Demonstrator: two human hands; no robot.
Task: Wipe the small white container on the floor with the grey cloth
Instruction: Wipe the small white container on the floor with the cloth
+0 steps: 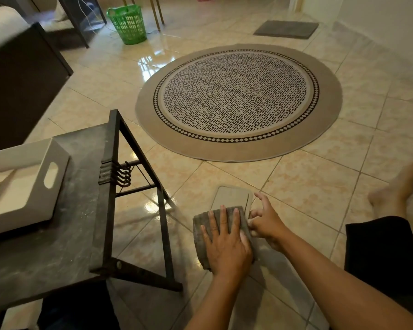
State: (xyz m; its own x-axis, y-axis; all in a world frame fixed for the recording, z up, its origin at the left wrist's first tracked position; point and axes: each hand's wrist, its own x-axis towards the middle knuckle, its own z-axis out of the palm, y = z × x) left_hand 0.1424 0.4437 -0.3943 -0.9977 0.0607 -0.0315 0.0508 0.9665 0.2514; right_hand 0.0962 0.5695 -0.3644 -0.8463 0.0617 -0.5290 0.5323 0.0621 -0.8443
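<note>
The small white container [230, 196] lies flat on the tiled floor in front of me, its far half showing. The folded grey cloth [202, 231] covers its near half. My left hand [227, 244] lies flat on the cloth, palm down, fingers spread, pressing it onto the container. My right hand [266, 221] rests at the container's right edge; its thumb and fingertips touch the rim and the cloth's right side, the other fingers lifted and apart.
A low dark table [76, 206] with black metal legs stands at the left, close to my left hand, with a white tray [34, 186] on it. A round patterned rug [239, 101] lies ahead. A bare foot [398, 186] and dark clothing sit at the right. A green basket [128, 23] stands far back.
</note>
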